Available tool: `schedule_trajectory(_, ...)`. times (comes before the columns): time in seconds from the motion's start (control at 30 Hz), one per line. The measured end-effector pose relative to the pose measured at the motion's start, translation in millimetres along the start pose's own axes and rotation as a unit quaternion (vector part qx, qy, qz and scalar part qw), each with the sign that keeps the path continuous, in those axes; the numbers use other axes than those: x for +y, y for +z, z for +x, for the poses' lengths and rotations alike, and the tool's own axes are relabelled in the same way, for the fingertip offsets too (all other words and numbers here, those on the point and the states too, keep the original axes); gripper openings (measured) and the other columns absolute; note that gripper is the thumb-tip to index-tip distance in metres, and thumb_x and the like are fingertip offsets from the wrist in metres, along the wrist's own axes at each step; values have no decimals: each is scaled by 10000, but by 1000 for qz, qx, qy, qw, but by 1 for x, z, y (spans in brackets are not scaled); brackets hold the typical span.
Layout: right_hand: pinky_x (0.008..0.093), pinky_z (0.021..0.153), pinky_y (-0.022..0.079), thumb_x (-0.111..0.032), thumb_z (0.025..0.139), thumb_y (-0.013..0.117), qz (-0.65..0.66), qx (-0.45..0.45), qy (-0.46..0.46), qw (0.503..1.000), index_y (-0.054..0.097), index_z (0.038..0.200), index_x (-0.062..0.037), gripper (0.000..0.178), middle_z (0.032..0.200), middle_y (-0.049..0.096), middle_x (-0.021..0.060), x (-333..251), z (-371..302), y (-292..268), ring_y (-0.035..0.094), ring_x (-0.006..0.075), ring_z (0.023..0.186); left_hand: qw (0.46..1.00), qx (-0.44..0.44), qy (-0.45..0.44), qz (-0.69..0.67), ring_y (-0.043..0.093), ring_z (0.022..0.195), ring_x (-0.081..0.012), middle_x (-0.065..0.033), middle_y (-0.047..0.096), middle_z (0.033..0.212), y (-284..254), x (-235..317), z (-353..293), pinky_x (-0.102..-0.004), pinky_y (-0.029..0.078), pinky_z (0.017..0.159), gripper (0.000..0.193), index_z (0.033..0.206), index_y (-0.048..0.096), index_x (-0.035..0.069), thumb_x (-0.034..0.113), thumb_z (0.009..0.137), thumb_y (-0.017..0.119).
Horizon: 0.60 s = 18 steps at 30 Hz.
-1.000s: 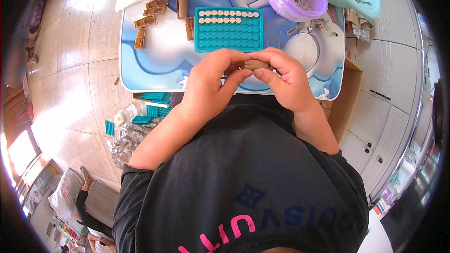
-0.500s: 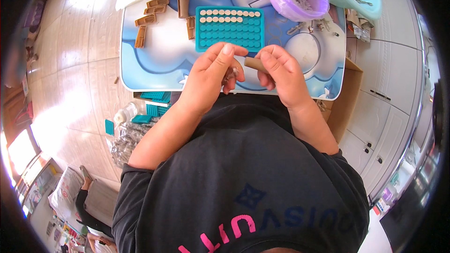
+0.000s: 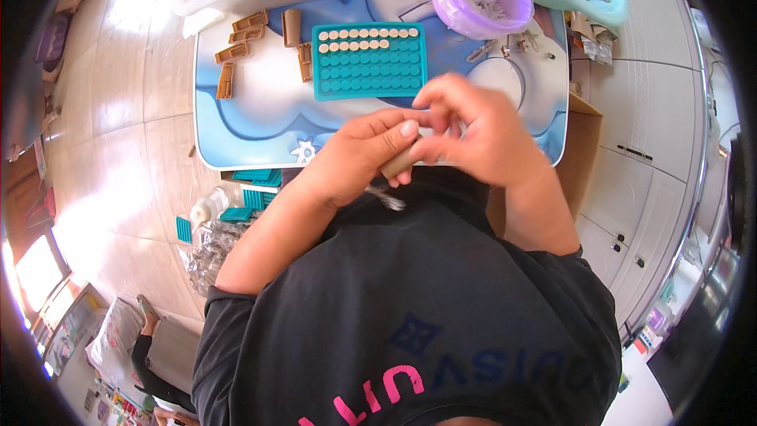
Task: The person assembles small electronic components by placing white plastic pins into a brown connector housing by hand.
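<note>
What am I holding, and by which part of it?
Your left hand holds a brown piece along its side, between thumb and fingers. A grey tuft hangs below, its hold hidden. Your right hand is blurred; its grip is unclear.

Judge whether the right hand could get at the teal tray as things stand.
Probably yes: the right hand is close to the near right corner of the teal tray, and nothing appears to stand between them, though blur leaves unclear whether that hand is free.
</note>
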State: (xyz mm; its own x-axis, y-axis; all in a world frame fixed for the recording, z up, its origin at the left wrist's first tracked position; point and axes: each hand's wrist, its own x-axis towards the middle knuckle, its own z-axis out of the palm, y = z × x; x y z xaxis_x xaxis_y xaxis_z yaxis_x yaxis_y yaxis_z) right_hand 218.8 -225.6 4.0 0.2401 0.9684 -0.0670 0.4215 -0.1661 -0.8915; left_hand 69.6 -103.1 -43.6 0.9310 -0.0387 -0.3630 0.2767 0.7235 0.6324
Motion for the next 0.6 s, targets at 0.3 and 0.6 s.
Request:
schedule_trajectory(0.3, 315, 682, 476, -191, 809, 616, -369, 168, 130, 905, 647, 942, -45, 200, 828, 662, 110, 34, 81, -86, 632, 217, 755, 993, 15, -33, -113, 573, 713, -119, -84, 610, 936, 4, -4, 3, -236, 483, 654, 386, 1201, 532, 9, 296, 946, 491)
schedule_trajectory(0.6, 365, 617, 484, -71, 764, 634, -424, 158, 104, 886, 628, 886, -28, 130, 784, 624, 110, 63, 99, -87, 592, 335, 633, 981, 63, -10, -182, 585, 884, -167, -93, 596, 1028, -3, -7, 7, -292, 489, 793, 373, 1234, 487, -25, 218, 951, 464)
